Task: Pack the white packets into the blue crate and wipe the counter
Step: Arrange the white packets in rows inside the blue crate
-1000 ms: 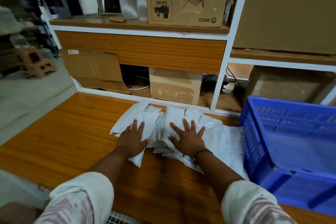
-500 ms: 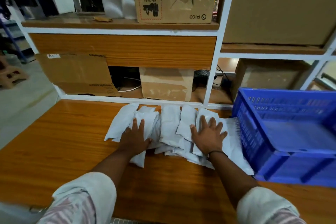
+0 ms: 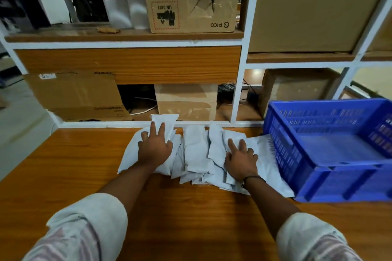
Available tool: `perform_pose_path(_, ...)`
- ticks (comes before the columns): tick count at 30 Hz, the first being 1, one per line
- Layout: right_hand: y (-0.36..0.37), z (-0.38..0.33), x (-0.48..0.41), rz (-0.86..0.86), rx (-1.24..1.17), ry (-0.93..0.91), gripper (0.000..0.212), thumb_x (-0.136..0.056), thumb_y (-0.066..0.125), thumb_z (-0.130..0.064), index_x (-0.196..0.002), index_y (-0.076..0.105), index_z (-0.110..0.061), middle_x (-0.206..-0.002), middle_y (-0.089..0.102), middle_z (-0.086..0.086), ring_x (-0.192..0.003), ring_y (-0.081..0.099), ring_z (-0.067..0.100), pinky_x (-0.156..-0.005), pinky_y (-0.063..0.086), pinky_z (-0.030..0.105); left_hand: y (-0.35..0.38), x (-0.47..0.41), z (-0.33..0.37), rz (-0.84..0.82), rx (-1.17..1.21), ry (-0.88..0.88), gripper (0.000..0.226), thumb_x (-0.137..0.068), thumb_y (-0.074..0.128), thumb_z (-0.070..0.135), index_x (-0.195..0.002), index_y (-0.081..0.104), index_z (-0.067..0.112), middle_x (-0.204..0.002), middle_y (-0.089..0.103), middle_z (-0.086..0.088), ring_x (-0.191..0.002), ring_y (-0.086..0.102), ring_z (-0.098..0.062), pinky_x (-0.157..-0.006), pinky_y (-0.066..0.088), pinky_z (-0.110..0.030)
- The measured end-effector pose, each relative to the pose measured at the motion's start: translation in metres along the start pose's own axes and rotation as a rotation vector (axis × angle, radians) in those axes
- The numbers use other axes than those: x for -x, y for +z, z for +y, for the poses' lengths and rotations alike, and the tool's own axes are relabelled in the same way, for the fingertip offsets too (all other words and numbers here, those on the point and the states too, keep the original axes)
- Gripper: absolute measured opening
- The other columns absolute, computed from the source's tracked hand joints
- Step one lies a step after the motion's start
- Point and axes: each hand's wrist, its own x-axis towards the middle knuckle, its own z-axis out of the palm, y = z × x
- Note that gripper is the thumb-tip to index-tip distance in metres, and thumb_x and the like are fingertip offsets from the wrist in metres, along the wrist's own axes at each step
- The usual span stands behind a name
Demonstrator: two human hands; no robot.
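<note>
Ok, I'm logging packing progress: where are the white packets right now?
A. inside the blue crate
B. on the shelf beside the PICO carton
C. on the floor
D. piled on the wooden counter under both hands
D: the white packets lie piled on the wooden counter, the left hand and right hand resting on them, beside the blue crate, none visible inside it.

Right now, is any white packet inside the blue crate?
No: the blue crate shows a bare floor, and the white packets lie on the counter under the left hand and right hand.
</note>
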Motion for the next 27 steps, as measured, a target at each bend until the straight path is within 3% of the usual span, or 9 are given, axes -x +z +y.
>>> perform_pose_path(8, -0.061, 0.006, -0.02, 0.123, 0.064, -0.005, 0.059, -0.099, 0.04, -0.042, -0.154, 0.018, -0.036, -0.164, 0.012, 0.015, -0.14, 0.022, 0.05, -0.111, 0.022, 0.063, -0.033, -0.022, 0.045, 0.008, 0.1, 0.063, 0.07, -0.098, 0.043, 0.051, -0.16, 0.016, 0.03, -0.168, 0.007, -0.009, -0.147, 0.016, -0.046, -0.11, 0.035, -0.058)
perform_pose_path(17, -0.163, 0.031, -0.024, 0.282, 0.04, 0.022, 0.053, -0.1, 0.042, -0.038, -0.15, 0.028, -0.035, -0.162, 0.019, 0.013, -0.139, 0.026, 0.047, -0.11, 0.024, 0.061, -0.06, -0.025, 0.12, -0.044, 0.257, 0.188, 0.067, -0.1, 0.039, 0.053, -0.159, 0.016, 0.031, -0.168, 0.009, -0.007, -0.145, 0.013, -0.051, -0.111, 0.033, -0.059)
perform_pose_path(27, -0.216, 0.153, -0.032, 0.306, 0.078, 0.063, 0.051, -0.101, 0.039, -0.039, -0.151, 0.026, -0.037, -0.162, 0.02, 0.011, -0.138, 0.028, 0.046, -0.11, 0.025, 0.059, -0.078, -0.022, 0.259, -0.035, 0.373, 0.249, 0.067, -0.099, 0.041, 0.05, -0.158, 0.019, 0.028, -0.164, 0.018, -0.006, -0.142, 0.021, -0.045, -0.107, 0.038, -0.054)
